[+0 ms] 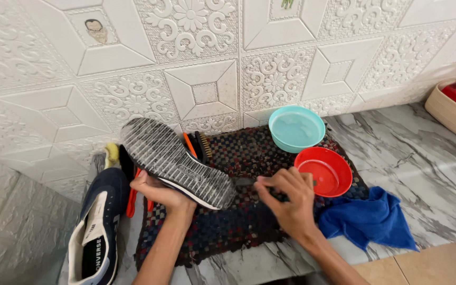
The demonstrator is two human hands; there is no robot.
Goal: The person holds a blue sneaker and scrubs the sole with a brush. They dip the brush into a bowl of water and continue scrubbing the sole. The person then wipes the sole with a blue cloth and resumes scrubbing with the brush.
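Over a checkered mat (249, 158), left hand (157, 191) grips an upturned shoe (178, 161); right hand (288, 203) pinches a brush (245, 181) at its toe.

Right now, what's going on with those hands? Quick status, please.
Left hand grips upturned shoe, sole showing. Right hand holds small brush at its toe. Red bowl, teal bowl and blue cloth close by.
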